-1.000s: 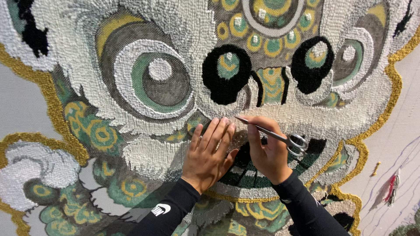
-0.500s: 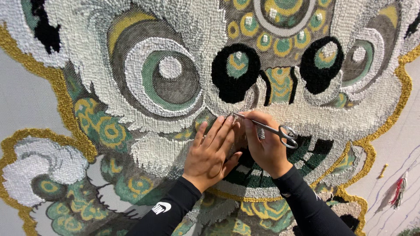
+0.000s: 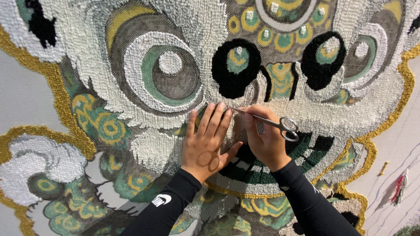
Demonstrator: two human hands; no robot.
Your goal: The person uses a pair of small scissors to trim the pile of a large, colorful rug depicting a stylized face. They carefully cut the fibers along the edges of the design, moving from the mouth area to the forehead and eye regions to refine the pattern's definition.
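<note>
Silver metal scissors (image 3: 271, 123), centre frame, gripped in right hand (image 3: 267, 142), tips at white pile of tufted lion-face rug (image 3: 78, 43). Left hand (image 3: 208, 142) pressed flat beside. Best: shallow snips, blades level.

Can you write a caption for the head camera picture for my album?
Left hand flat on a tufted lion-face rug while the right hand holds small scissors.

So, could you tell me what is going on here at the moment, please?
A person in black sleeves is working on a large tufted textile showing a creature's face. The left hand lies flat on the pile below the nose. The right hand holds small metal scissors, tips pointing at the left fingertips. Loose yarn lies at the right edge.
</note>
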